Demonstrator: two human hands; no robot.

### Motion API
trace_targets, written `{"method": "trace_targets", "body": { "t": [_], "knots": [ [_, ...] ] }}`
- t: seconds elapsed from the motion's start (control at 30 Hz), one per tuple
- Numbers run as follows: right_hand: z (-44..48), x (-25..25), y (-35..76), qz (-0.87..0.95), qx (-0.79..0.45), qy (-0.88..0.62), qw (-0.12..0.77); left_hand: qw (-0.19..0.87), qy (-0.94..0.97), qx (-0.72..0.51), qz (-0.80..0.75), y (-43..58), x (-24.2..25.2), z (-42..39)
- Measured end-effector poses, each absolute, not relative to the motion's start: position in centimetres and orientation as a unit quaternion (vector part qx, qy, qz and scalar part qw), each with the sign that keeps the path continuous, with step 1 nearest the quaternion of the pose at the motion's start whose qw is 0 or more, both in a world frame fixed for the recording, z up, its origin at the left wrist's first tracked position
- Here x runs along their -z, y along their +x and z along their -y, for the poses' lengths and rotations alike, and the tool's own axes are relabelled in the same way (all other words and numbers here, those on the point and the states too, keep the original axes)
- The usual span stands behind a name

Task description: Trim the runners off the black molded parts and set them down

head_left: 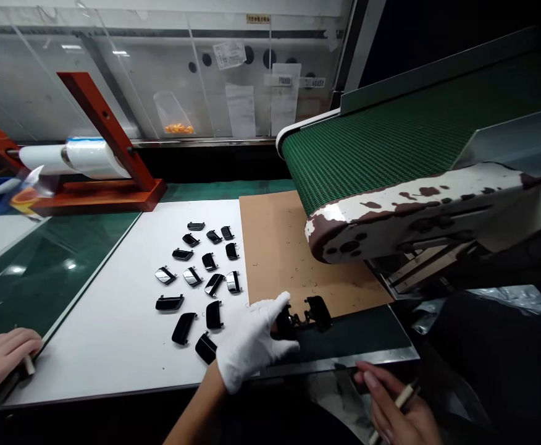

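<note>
While the white-gloved hand (252, 346) curls around a glossy black moulded part (285, 322), 15 similar parts (209, 261) lie on the white counter (113, 364) at centre; the bare hand (393, 405) at lower right pinches a pen (402, 395). Edge-holding spares the gloss.

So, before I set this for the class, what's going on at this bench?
A person's white-gloved left hand is on a glossy black plastic part, beside a second black part. Their bare right hand holds a pen. More black parts lie on a white work surface, next to a brown cardboard sheet under a green conveyor belt. A co-worker's bare hand rests far left.
</note>
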State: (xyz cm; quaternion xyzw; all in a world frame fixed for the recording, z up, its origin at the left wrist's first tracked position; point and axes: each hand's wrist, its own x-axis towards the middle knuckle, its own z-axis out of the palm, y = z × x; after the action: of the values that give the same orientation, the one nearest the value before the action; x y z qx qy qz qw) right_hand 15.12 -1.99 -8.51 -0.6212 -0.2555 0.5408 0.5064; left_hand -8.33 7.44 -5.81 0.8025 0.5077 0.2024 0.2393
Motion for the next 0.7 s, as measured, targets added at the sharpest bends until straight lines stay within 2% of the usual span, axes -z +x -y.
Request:
{"method": "trace_targets", "body": {
  "t": [0.1, 0.3, 0.53, 0.7],
  "knots": [
    [0.4, 7.3, 14.0, 0.269, -0.578, -0.553, 0.536, 0.264, 0.799, -0.247, -0.48, -8.5, 4.8, -5.1],
    [-0.7, 6.0, 13.1, 0.309, -0.657, -0.456, 0.516, 0.338, 0.785, -0.319, -0.409, -8.3, 3.1, -3.2],
    [-0.4, 3.9, 11.5, 0.314, -0.594, -0.545, 0.501, 0.362, 0.794, -0.273, -0.405, -7.9, 1.5, -3.3],
    [-0.2, 4.3, 12.2, 0.308, -0.585, -0.56, 0.499, 0.344, 0.825, -0.255, -0.369, -6.7, 0.1, -3.7]
  ]
}}
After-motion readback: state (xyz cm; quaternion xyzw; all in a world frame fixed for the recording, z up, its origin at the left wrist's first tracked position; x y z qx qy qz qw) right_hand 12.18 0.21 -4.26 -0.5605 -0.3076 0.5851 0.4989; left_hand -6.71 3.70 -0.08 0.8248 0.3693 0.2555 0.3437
